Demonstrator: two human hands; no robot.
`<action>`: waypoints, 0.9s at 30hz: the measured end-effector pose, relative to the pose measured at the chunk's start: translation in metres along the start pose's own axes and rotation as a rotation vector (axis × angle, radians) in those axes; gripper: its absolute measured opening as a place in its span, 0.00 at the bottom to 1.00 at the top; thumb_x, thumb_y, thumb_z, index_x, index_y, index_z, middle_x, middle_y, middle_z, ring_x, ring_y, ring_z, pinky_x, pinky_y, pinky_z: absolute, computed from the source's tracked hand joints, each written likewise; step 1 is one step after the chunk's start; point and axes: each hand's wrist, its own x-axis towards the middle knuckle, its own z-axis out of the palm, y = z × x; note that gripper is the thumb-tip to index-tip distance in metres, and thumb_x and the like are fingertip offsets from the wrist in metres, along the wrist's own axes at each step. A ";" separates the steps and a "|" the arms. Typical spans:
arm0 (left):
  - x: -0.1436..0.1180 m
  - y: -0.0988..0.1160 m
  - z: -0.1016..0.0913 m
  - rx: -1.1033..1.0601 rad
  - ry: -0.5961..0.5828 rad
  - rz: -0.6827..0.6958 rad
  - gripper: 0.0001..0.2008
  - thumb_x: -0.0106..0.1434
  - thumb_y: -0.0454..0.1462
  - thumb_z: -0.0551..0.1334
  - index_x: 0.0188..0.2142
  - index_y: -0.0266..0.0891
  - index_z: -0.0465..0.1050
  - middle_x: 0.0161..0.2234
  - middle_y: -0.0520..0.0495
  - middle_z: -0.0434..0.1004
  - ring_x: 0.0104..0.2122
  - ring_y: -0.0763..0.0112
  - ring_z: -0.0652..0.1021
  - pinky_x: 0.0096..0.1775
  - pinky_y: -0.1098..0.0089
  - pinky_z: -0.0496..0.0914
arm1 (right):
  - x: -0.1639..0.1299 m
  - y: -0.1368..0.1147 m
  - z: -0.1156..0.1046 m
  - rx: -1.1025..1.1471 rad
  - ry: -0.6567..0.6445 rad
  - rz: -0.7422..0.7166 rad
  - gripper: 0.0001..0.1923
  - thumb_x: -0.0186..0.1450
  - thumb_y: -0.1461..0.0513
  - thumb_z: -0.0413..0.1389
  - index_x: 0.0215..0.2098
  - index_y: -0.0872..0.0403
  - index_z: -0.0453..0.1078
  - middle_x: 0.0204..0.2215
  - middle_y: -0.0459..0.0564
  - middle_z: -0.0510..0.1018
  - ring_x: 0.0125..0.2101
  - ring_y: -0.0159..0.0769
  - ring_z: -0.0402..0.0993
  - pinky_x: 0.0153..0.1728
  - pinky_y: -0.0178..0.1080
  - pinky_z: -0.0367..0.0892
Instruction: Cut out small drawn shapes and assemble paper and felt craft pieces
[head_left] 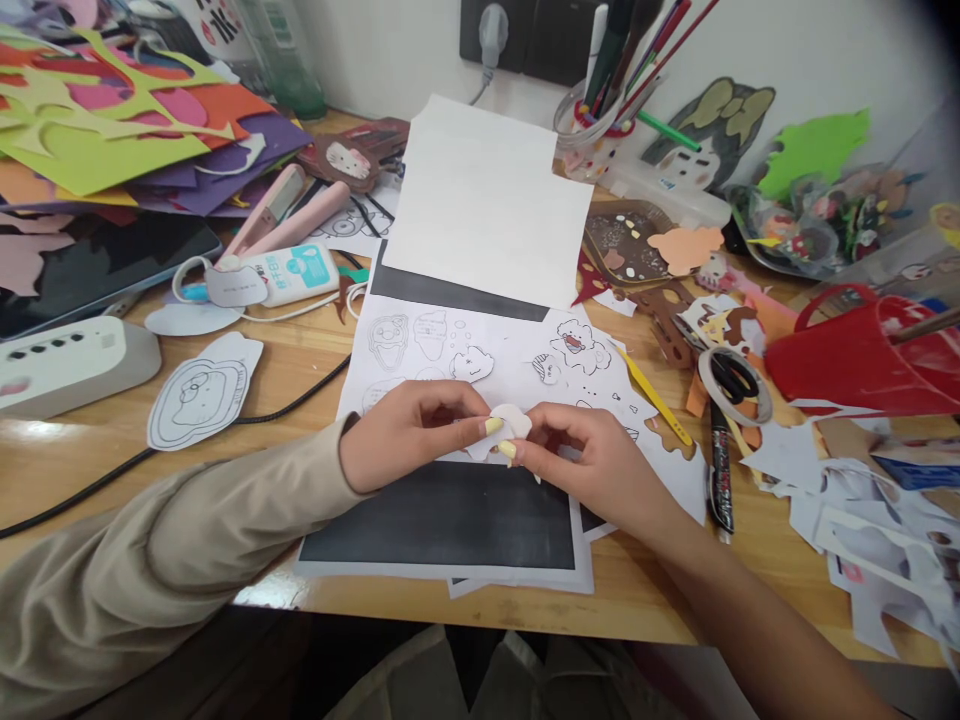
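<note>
Your two hands meet over the middle of the desk, pinching one small white cutout point(510, 425) between them: your left hand point(409, 435) closes on it from the left with thumb and forefinger, and your right hand point(592, 465) holds its lower right edge, yellow nails touching the paper. The piece sits just above the black printed sheet point(450, 525) and is lifted slightly off it, as far as you can tell.

Under your knuckles lies the line-drawing sheet point(480, 355); several figures on it look already cut free or loosened, while others remain as plain outlines, so the cutting seems to be partway along. A larger finished cutout point(199, 390) rests well apart to your left, beside a black cable point(300, 400). To your right lie a yellow tool point(656, 400), a black pen point(720, 470) and a tape roll point(739, 385), near a heap of paper scraps point(847, 510) that suggests much trimming is done. Behind the sheet stands a blank folded paper point(487, 200).
</note>
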 end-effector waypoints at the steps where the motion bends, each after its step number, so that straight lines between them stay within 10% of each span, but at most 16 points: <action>1: 0.000 0.000 0.000 -0.003 -0.002 -0.003 0.10 0.53 0.40 0.57 0.28 0.34 0.67 0.25 0.51 0.67 0.25 0.79 0.66 0.27 0.78 0.59 | 0.000 0.000 -0.002 0.003 -0.006 -0.004 0.09 0.57 0.58 0.50 0.23 0.55 0.63 0.18 0.42 0.66 0.21 0.26 0.60 0.22 0.30 0.56; 27: -0.004 0.001 0.002 0.150 0.040 0.071 0.12 0.53 0.42 0.57 0.28 0.34 0.69 0.25 0.50 0.69 0.25 0.77 0.67 0.27 0.77 0.62 | 0.000 -0.003 -0.002 0.033 0.045 -0.013 0.07 0.57 0.60 0.50 0.25 0.55 0.64 0.21 0.43 0.67 0.22 0.26 0.61 0.23 0.30 0.58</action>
